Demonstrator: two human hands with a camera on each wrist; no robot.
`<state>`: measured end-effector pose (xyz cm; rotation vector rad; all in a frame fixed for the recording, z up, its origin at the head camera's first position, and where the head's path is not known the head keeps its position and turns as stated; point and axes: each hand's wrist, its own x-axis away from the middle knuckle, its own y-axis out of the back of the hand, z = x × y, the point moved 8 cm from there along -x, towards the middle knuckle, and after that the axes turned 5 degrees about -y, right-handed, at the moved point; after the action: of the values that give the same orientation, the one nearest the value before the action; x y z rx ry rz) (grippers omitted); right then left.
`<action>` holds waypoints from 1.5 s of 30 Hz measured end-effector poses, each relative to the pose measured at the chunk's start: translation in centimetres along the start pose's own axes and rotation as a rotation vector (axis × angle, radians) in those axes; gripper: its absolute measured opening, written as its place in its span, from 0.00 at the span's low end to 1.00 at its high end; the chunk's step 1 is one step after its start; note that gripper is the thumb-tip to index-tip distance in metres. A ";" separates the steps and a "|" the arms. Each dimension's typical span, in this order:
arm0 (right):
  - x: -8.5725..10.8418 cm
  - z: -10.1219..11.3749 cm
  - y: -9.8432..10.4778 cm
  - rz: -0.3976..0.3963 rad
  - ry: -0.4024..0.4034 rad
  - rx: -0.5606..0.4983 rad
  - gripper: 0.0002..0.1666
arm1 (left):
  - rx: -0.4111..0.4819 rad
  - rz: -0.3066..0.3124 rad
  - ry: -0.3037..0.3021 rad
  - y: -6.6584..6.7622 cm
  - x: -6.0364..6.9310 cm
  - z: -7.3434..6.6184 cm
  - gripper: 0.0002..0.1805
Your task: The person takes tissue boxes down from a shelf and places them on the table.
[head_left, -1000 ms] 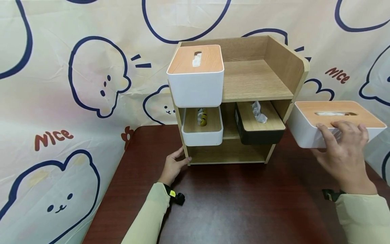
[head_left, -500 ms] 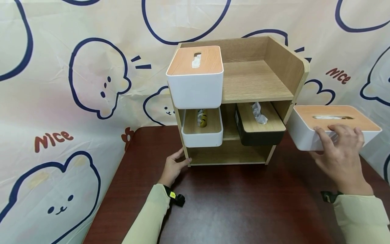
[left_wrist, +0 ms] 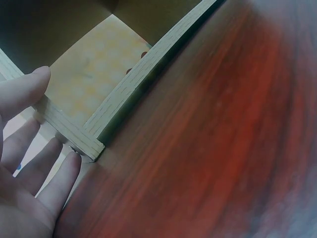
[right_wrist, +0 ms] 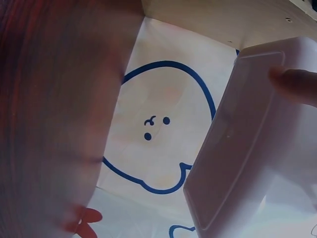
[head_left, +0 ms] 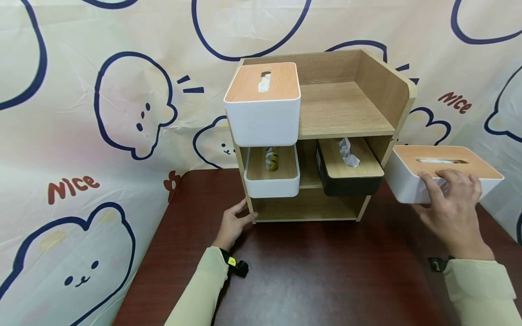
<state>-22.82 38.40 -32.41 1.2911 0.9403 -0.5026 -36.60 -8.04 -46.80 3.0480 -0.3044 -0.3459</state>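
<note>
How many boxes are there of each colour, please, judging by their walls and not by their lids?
White: 3 (the upper left box, the lower left box, the held box in the right hand)
Dark: 1 (the dark-walled box)
Total: 4

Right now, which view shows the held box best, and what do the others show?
Head view: the held box shows its lid and slot, though the right hand covers part. The right wrist view shows mainly its underside; the left wrist's, none.
</note>
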 end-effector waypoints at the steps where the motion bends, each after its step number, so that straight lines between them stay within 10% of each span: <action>1: 0.1 0.0 -0.1 0.009 -0.002 0.006 0.44 | -0.003 -0.002 0.000 0.0 0.0 0.0 0.35; 22: 1.2 -1.2 -2.1 0.023 0.021 -0.012 0.51 | 0.013 0.014 -0.010 -0.1 0.0 0.0 0.35; 29: 1.5 -1.3 -2.6 0.040 0.033 -0.002 0.49 | 0.030 -0.016 0.013 0.4 -1.0 3.2 0.36; 45: 2.0 -1.4 -4.0 0.142 0.018 0.015 0.53 | 0.026 -0.040 -0.020 0.4 -0.8 3.1 0.36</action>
<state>-25.24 39.15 -36.31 1.3668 0.8543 -0.3886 -38.11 -8.39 -49.59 3.0818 -0.2518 -0.3774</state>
